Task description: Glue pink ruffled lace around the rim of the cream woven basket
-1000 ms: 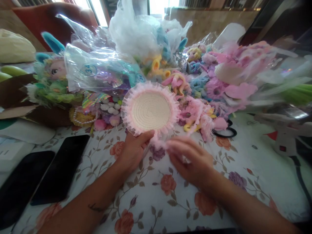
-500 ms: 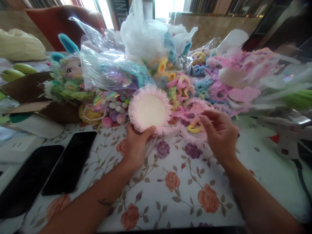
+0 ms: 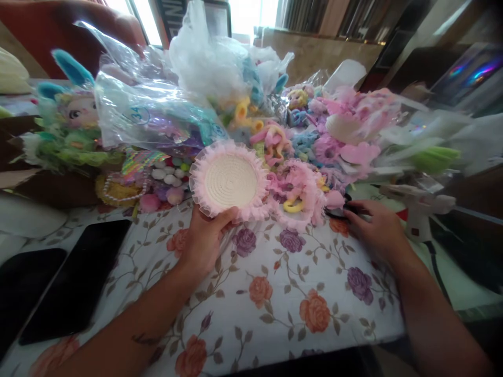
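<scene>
My left hand (image 3: 208, 235) grips the lower rim of a small round woven straw hat (image 3: 234, 180) edged with pink ruffled lace, thumb on the front and fingers behind. The hat is tilted up with its flat round face toward me. At the right, my right hand (image 3: 371, 222) has its fingertips closed at a black looped thing, which looks like scissors (image 3: 338, 210), lying partly under pink trim. Its far part is hidden. Between the hands lie pink lace trim (image 3: 304, 180) and a yellow ring (image 3: 293, 204).
Plastic bags (image 3: 157, 112), a doll (image 3: 78, 118) in green frills and colourful plush pieces (image 3: 275, 141) are heaped along the back. Two black phone-like slabs lie left, one a black phone (image 3: 78, 277). A glue gun (image 3: 422, 207) stands right on the flowered cloth (image 3: 283, 277).
My right hand has moved from the pink trim and yellow ring out to the black scissors at the right. My left hand still holds the hat. The view has swung right.
</scene>
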`<action>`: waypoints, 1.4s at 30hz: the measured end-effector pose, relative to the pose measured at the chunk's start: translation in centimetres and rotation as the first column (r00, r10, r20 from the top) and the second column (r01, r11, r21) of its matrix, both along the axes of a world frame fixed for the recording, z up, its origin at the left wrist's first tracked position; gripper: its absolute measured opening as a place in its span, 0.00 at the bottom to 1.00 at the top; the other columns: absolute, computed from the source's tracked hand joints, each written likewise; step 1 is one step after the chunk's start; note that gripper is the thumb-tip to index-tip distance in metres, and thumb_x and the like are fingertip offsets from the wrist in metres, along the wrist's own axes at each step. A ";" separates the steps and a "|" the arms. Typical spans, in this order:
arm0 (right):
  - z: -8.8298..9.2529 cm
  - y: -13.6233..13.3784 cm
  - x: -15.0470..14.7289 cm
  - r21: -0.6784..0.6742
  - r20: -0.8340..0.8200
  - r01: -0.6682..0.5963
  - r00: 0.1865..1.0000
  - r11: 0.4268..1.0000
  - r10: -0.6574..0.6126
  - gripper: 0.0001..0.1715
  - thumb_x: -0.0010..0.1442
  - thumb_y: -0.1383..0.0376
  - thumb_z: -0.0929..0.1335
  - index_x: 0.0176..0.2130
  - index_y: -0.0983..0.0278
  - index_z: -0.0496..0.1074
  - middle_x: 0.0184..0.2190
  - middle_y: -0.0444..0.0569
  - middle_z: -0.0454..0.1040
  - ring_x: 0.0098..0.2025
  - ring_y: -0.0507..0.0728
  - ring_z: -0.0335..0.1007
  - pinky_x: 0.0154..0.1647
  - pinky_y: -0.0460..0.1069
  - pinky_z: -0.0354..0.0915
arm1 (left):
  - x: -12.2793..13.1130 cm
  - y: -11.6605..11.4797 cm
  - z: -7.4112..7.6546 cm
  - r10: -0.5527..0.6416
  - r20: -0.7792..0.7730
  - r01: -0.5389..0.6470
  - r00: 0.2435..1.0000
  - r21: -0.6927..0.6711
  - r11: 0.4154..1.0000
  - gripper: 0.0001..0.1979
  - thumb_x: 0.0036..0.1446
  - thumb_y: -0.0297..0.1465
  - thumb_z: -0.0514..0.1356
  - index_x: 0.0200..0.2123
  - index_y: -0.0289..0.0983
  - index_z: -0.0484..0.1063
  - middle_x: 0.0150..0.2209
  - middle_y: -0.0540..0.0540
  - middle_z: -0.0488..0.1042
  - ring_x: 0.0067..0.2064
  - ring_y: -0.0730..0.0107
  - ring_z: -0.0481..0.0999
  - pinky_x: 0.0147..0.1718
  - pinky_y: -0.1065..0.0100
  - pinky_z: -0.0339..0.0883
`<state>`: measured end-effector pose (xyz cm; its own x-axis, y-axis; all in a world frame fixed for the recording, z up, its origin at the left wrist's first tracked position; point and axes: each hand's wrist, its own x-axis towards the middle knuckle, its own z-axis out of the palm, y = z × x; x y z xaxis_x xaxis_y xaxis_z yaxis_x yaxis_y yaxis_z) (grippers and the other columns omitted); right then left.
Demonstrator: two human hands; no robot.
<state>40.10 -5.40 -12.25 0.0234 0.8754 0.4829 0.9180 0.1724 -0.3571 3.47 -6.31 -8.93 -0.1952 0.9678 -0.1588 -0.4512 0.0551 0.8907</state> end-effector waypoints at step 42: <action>3.7 1.4 -3.3 -0.355 -0.031 -0.055 0.998 0.933 0.048 0.20 0.55 0.50 0.70 0.25 0.63 0.71 0.27 0.51 0.75 0.30 0.59 0.68 0.29 0.50 0.55 | -0.9 1.0 -1.0 0.004 0.050 0.000 0.999 -0.087 0.996 0.12 0.43 0.21 0.72 0.30 0.40 0.76 0.33 0.52 0.79 0.35 0.73 0.78 0.30 0.78 0.74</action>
